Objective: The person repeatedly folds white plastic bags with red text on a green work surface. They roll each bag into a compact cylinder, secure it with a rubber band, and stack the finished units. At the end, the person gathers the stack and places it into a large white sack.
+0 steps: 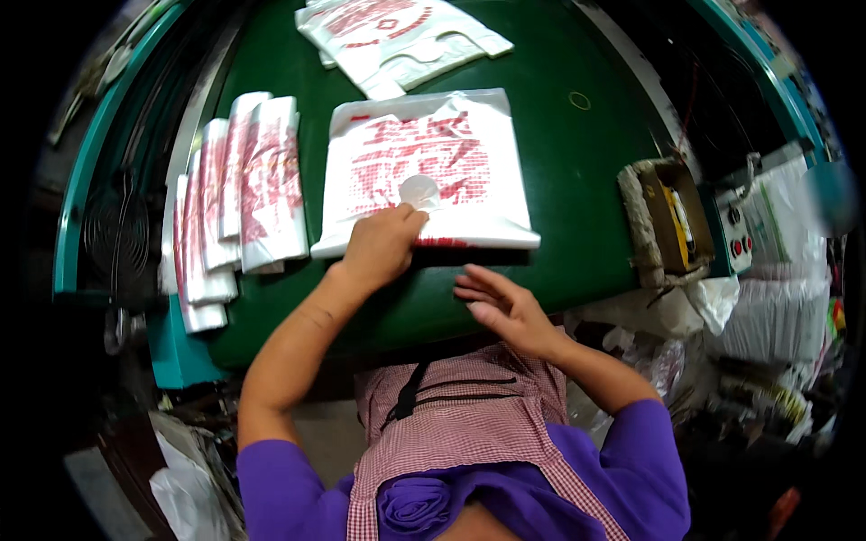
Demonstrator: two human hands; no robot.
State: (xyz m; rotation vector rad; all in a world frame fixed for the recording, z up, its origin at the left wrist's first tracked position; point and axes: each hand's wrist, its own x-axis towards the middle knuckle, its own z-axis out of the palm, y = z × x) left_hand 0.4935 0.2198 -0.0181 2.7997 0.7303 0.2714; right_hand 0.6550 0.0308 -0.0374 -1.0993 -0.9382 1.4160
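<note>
A flat stack of white plastic bags with red print (501, 194) lies in front of me on a green belt surface. My left hand (383, 243) rests on its near edge, fingers curled and pinching the plastic there. Just past those fingertips a round whitish disc-like patch (419, 191) shows on the bags; whether it is a separate piece I cannot tell. My right hand (510, 311) hovers near the belt's front edge, fingers stretched out, holding nothing, apart from the stack.
Several folded bag bundles (271, 180) overlap at the left. More printed bags (406, 41) lie at the far side. A rubber band (579, 101) sits on the green belt (595, 180). To the right are an open box (672, 221) and a control box with buttons (740, 243).
</note>
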